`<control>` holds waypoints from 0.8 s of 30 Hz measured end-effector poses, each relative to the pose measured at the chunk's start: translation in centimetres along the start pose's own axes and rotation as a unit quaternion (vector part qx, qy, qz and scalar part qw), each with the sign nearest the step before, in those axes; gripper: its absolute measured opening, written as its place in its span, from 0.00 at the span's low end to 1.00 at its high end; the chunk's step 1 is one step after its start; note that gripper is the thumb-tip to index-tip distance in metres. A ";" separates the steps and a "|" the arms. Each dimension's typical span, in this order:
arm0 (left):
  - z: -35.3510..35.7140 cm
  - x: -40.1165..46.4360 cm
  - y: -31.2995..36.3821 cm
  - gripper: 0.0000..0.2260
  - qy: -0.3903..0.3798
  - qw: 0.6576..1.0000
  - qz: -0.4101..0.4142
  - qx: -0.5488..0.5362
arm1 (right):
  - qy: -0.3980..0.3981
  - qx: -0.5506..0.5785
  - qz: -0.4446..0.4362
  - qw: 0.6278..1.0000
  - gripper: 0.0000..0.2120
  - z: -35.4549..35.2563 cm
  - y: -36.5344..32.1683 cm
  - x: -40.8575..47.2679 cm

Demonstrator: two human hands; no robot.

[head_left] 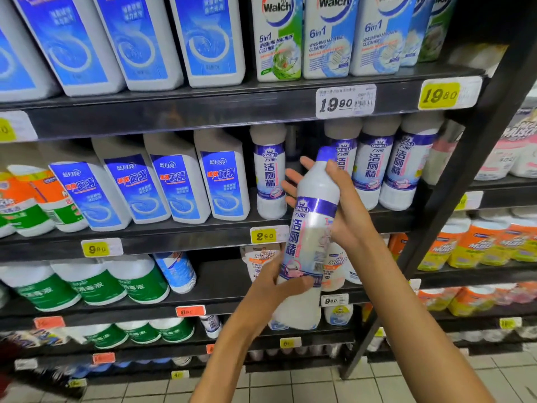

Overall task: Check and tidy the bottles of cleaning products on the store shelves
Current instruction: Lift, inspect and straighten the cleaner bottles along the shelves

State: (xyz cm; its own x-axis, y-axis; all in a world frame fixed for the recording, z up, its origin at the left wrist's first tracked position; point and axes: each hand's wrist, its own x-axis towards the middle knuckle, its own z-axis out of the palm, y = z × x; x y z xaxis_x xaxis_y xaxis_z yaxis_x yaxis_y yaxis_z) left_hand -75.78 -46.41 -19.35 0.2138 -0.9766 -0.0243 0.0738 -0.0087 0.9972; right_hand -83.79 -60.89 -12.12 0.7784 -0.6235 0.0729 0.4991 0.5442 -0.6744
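- The white bottle is held tilted off the shelf front edge, label outward, likely for checking.
- Its base is gripped by the left hand; its neck is clasped by the right hand.
- A gap beside the matching bottles probably awaits it.

Price tags, shelf frame and floor around the stocked shelves

A white price tag reading 19.90 and a yellow price tag reading 19.80 sit on the upper shelf edge at the right. Lower down, a yellow 2.80 tag and a yellow 9.80 tag hang on the next edge, with an orange tag below them. A black upright post slants down at the right. Pale floor tiles lie near the bottom.
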 end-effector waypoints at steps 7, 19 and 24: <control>0.8 -1.0 -1.6 0.19 0.038 0.999 -0.007 0.012 | 0.119 -0.263 -0.091 0.953 0.07 1.4 -0.2 -0.7; 1.2 -2.2 -1.0 0.32 -0.095 0.948 -0.106 -0.284 | 0.011 0.061 0.049 0.997 0.17 0.5 -0.2 -2.0; 1.1 -1.8 -0.3 0.31 -0.005 0.980 -0.109 -0.163 | 0.069 -0.071 0.020 0.995 0.14 1.0 0.1 -1.8</control>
State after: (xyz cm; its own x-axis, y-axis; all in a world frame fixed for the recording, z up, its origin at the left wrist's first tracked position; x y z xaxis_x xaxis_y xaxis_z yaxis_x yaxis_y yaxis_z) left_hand -77.27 -44.86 -19.56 0.1484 -0.9611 -0.2330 0.4252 -0.1507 0.8925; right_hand -84.74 -59.10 -11.60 0.7325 -0.6789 -0.0505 0.4023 0.4914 -0.7724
